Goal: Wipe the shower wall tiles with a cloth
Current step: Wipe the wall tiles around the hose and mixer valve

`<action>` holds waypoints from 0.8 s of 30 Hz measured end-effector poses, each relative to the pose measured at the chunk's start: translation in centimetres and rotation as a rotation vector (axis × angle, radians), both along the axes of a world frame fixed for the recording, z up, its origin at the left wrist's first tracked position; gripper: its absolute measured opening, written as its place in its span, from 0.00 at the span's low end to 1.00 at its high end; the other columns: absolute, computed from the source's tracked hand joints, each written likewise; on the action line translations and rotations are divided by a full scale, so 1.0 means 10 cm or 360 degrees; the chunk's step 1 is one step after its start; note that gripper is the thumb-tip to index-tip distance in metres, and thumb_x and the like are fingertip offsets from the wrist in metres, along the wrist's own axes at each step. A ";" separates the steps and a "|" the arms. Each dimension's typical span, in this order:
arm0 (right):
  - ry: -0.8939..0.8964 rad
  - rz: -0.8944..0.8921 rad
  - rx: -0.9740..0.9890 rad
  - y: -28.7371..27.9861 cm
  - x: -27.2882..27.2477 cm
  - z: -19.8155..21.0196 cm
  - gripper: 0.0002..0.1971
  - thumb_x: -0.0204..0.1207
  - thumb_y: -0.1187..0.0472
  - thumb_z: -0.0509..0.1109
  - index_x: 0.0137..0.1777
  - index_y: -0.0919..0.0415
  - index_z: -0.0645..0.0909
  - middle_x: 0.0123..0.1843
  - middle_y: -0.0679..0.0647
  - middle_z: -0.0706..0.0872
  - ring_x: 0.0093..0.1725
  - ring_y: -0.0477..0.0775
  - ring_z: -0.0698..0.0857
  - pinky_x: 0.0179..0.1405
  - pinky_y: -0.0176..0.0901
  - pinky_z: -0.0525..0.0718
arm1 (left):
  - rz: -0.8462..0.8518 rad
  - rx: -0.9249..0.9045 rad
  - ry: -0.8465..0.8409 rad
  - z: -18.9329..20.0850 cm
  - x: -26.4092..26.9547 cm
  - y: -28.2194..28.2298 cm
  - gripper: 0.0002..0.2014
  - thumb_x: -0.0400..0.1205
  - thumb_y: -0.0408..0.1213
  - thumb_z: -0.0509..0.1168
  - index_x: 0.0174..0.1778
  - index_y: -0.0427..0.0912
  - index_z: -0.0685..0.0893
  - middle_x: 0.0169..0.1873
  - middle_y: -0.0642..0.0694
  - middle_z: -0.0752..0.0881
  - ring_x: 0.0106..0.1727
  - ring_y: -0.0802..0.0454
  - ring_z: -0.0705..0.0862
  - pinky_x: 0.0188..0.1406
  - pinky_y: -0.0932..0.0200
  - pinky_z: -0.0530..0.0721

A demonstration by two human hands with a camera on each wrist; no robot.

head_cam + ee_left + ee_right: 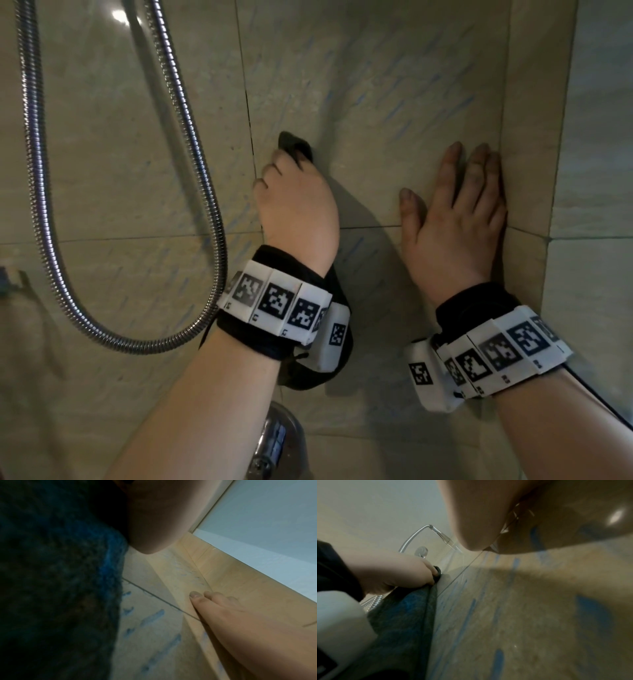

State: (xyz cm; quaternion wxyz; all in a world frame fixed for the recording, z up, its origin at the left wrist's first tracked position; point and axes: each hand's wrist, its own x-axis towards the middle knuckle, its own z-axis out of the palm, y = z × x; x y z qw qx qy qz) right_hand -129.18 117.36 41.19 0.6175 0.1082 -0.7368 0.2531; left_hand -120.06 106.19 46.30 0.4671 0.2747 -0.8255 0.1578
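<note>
Head cam looks down along both forearms at the tiled wall (394, 85), close up. Left wrist cam sits right against the cloth (60, 588) (half its frame is dark fabric), facing toward the right hand (223, 608). Right wrist cam skims the same tiles, facing back at the left hand (393, 572) and the shower hose (412, 536).

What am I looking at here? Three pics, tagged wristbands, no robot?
No robot: a person wears three cameras. The head view looks down at both hands; each wrist view looks along one hand. The white wristbands carry printed marker squares. The left hand grips a dark cloth against the beige wall tiles, which show blue streaks. The right hand rests flat on the tiles beside the corner, holding nothing. A metal shower hose loops at left.
</note>
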 end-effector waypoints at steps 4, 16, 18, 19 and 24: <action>0.0002 0.0015 0.0011 0.00 0.01 -0.01 0.34 0.85 0.42 0.49 0.82 0.66 0.54 0.80 0.71 0.60 0.80 0.68 0.59 0.73 0.59 0.61 | -0.0070 0.0003 -0.0021 -0.06 0.02 -0.04 0.25 0.82 0.31 0.43 0.76 0.33 0.68 0.71 0.32 0.71 0.67 0.37 0.75 0.64 0.47 0.74; -0.0037 0.0045 0.0032 0.01 0.02 0.00 0.34 0.85 0.43 0.50 0.82 0.67 0.53 0.81 0.71 0.58 0.81 0.68 0.57 0.75 0.59 0.58 | -0.0082 0.0289 0.0000 -0.05 0.19 -0.38 0.24 0.87 0.30 0.50 0.81 0.34 0.62 0.76 0.30 0.64 0.70 0.34 0.71 0.66 0.44 0.73; -0.0035 0.0056 0.0024 0.01 0.02 0.00 0.34 0.85 0.43 0.51 0.82 0.67 0.53 0.81 0.71 0.58 0.81 0.68 0.57 0.75 0.60 0.58 | -0.0067 0.0326 0.0028 -0.05 0.16 -0.32 0.24 0.87 0.30 0.50 0.81 0.33 0.61 0.76 0.30 0.65 0.71 0.35 0.72 0.66 0.45 0.73; -0.0034 0.0057 0.0022 0.01 0.02 0.00 0.34 0.85 0.44 0.51 0.82 0.67 0.53 0.81 0.71 0.58 0.81 0.69 0.57 0.75 0.60 0.58 | -0.0062 0.0307 0.0035 -0.05 0.14 -0.27 0.24 0.86 0.30 0.50 0.80 0.32 0.62 0.75 0.31 0.67 0.70 0.35 0.72 0.66 0.45 0.73; -0.0050 0.0071 0.0027 0.00 0.03 0.00 0.34 0.85 0.43 0.50 0.82 0.67 0.52 0.81 0.71 0.57 0.81 0.69 0.56 0.75 0.60 0.57 | -0.0146 0.0021 -0.0026 -0.18 0.08 -0.02 0.26 0.80 0.30 0.45 0.72 0.35 0.74 0.64 0.34 0.75 0.61 0.36 0.78 0.58 0.46 0.76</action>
